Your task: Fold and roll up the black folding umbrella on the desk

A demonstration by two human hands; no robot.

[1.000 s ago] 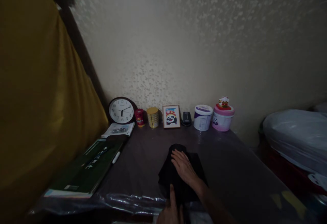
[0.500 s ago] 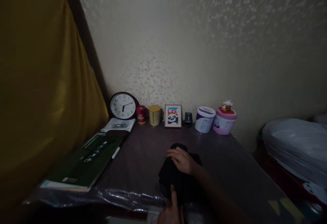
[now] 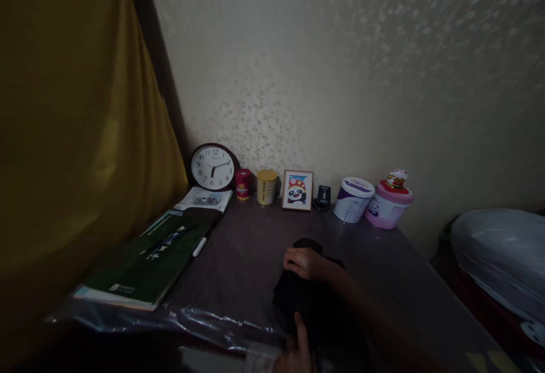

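Observation:
A dark, folded black cloth lies on the table in front of me; its exact kind is too dark to make out. My right hand is on its far part, with the fingers curled into the fabric just below a rounded black end. At the near side, my left hand stays low at the bottom of the view. Its index finger is stretched forward on top of the cloth while the other fingers fold in. The left thumb and palm are partly hidden in shadow.
Along the wall stand a clock, a red can, a yellow-lidded tin, a panda picture frame, a black stapler-like object and two tubs. Left lie a green book and a white pen.
My right hand's fingers have drawn from outstretched to curled on the cloth. The view has swung a little, so everything sits further right; my left hand keeps its place on the cloth.

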